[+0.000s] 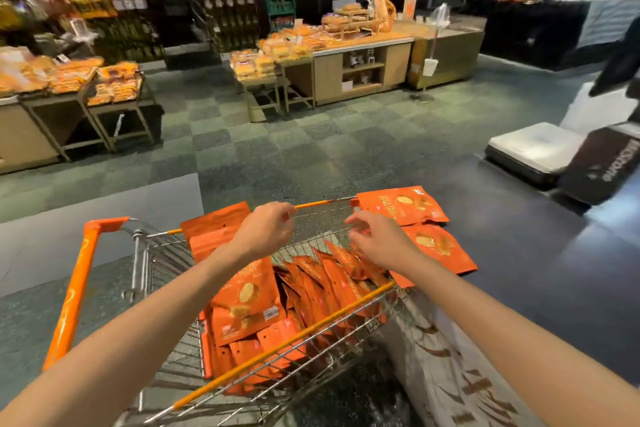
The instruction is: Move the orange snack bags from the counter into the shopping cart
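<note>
Both hands [322,232] hovering empty, fingers loosely curled, over cart [349,308]; right hand [375,236] nearer two bags [420,229] lying rightward, probably on bench [519,253].

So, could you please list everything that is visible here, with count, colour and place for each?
shopping cart: one, orange-trimmed wire, centre foreground
snack bags in cart: many, orange, piled inside
snack bags on counter: two visible, orange, dark counter right of cart
counter: one, dark top, right
bakery displays: several, wooden, background
floor: grey-green tiles
left hand: fingers loosely curled, holds nothing, above cart
right hand: fingers loosely curled, holds nothing, near counter bags
</note>
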`<state>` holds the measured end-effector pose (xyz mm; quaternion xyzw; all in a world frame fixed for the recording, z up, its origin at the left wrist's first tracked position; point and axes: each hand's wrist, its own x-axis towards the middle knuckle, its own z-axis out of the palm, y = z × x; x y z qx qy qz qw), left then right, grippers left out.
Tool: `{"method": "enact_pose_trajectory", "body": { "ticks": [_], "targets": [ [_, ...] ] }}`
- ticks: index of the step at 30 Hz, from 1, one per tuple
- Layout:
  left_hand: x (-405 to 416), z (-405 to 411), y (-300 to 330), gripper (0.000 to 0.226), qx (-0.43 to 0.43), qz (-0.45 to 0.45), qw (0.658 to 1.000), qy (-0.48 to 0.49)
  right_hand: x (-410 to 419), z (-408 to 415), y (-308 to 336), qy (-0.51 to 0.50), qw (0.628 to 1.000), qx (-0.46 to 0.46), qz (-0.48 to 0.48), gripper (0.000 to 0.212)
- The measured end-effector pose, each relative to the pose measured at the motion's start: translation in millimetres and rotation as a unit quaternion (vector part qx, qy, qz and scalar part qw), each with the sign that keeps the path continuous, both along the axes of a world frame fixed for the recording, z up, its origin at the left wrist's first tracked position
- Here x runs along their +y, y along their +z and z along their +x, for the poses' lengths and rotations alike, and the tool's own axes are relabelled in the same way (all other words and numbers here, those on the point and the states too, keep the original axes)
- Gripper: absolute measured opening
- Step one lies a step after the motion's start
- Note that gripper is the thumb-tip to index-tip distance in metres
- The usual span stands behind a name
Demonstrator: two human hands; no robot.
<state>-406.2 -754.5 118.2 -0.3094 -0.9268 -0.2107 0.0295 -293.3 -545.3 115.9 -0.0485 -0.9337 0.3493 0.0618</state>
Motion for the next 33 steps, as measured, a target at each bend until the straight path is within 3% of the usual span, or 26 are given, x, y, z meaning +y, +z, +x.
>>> {"method": "enact_pose_trajectory", "body": {
  "ticks": [8, 16, 27, 33],
  "targets": [
    [138, 52, 3, 0.029, 0.0, 0.036, 0.998, -0.048, 120, 71, 9, -0.066, 0.998, -0.023, 0.013, 0.03],
    [207, 66, 3, 0.033, -0.012, 0.022, 0.998, -0.054, 187, 101, 2, -0.077, 0.996, -0.038, -0.018, 0.028],
    [224, 4, -46, 0.034, -0.071, -0.008, 0.997, -0.031, 202, 37, -50, -0.051, 0.996, -0.075, -0.024, 0.032],
    [236, -67, -87, 0.032, -0.169, -0.008, 0.985, 0.018, 190, -19, -108, -0.051, 0.986, -0.159, 0.001, 0.041]
  ]
}}
